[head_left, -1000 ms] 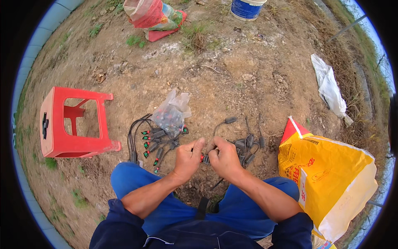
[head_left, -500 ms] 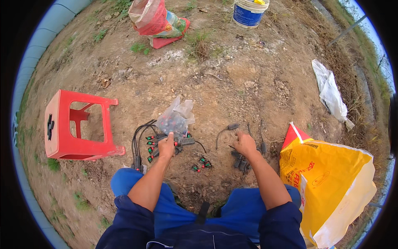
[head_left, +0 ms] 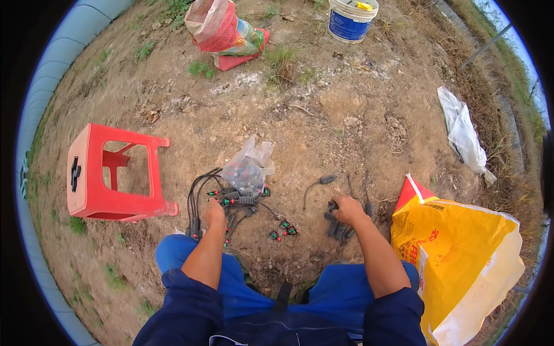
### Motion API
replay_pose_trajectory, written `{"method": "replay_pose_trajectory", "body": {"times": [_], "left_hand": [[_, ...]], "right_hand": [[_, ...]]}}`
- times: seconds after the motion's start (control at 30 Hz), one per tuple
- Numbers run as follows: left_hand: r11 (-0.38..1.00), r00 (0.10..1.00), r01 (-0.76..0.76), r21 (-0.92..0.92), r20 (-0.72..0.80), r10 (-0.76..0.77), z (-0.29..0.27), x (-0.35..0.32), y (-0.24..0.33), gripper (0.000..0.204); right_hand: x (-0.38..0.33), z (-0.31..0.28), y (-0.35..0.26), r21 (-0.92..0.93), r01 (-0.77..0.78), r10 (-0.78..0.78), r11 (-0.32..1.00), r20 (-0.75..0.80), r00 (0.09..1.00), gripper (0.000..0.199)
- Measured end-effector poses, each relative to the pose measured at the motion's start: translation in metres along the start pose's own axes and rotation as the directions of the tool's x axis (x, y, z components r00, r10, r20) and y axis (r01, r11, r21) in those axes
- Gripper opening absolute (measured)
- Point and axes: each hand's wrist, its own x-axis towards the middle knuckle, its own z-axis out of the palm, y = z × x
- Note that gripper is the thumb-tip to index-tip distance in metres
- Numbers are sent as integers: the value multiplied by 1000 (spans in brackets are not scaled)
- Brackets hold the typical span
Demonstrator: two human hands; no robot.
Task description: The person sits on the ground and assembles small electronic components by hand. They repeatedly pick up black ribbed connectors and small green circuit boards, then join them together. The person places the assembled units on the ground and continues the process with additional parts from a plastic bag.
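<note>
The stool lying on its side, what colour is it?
The plastic stool is red, seen best in the head view.

Outdoor daylight falls on bare brown dirt ground (head_left: 358, 115) with small stones and sparse grass tufts. A red plastic stool (head_left: 109, 173) lies tipped on its side. Well beyond it, farther away, sit a red-and-white sack (head_left: 219, 29) and a blue-and-white bucket (head_left: 351, 20). Far to the stool's right lie a white bag (head_left: 464, 135) and a yellow sack (head_left: 461, 259).
</note>
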Motion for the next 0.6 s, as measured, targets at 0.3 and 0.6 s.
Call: {"method": "replay_pose_trajectory", "body": {"times": [0.3, 0.6], "left_hand": [[946, 411, -303, -114, 880, 238, 39, -154, 36, 36], [648, -72, -707, -284, 940, 333, 20, -204, 68, 24]], "right_hand": [[-68, -113, -64, 916, 132, -12, 379, -138, 990, 39], [-90, -134, -92, 945, 241, 25, -220, -242, 970, 41]]}}
